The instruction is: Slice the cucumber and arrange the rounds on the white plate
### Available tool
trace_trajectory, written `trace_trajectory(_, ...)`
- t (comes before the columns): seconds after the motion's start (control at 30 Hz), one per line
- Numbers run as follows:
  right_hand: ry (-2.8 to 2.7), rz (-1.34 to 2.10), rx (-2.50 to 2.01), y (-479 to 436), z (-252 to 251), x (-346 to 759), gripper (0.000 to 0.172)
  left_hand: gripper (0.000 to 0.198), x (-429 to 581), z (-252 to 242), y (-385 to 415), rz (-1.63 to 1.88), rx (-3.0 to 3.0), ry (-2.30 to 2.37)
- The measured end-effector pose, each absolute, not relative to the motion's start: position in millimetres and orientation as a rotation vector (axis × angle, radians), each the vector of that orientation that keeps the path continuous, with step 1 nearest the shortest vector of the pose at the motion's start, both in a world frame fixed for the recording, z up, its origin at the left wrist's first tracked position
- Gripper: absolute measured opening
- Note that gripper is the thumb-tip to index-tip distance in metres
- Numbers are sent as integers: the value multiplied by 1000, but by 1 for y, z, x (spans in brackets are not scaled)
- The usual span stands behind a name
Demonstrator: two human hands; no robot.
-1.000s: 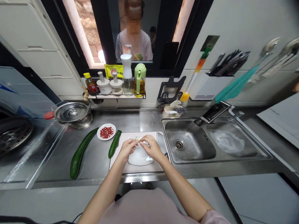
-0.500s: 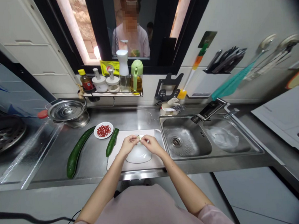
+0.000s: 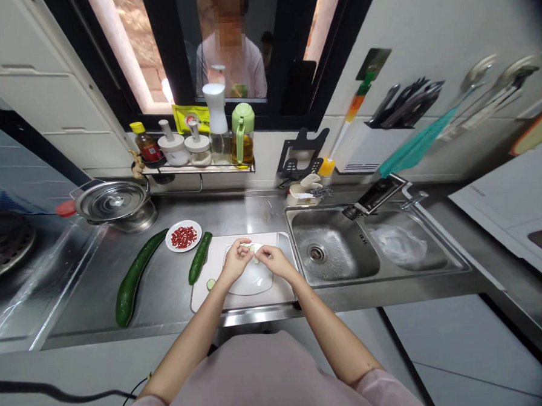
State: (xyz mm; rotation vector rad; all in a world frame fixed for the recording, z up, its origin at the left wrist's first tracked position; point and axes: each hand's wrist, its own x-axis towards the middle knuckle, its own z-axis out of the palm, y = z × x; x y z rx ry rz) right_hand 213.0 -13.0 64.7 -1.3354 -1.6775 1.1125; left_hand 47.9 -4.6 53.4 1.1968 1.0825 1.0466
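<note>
A pale cucumber slice (image 3: pixel 254 250) sits between my two hands, small and partly hidden by the fingertips. My left hand (image 3: pixel 236 261) is closed in a loose pinch at its left edge, while my right hand (image 3: pixel 275 262) pinches it from the right. Beneath them is a white square plate (image 3: pixel 252 283) on a light cutting board (image 3: pixel 282 292). One round cucumber slice (image 3: pixel 211 284) lies on the board beside my left wrist. A cut length of cucumber (image 3: pixel 200 258) rests along the board's left edge. On the board's right, a knife blade (image 3: pixel 284 242) shows in part.
Left of the board are a long whole cucumber (image 3: pixel 139 279) and a small plate (image 3: pixel 198 231) of chopped red pieces. A steel pot (image 3: pixel 133 219) stands farther left. The double sink (image 3: pixel 383 270) adjoins on the right. Behind runs a condiment rack (image 3: pixel 196 169) holding several bottles and jars.
My left fingers have loosened a little and spread upward at the slice. The round slice by my left wrist now shows more fully. The whole view has shifted slightly.
</note>
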Motion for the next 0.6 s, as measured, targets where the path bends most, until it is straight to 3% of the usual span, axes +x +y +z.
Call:
trace_trajectory(0.27, -1633, 1268, -1503, -12, 31, 229, 19, 37, 60, 18, -7, 986, 1268, 1130)
trace_trajectory(0.6, -1676, 1012, -1949, -27, -9, 237, 18, 28, 84, -15, -9, 696, 1395, 1361)
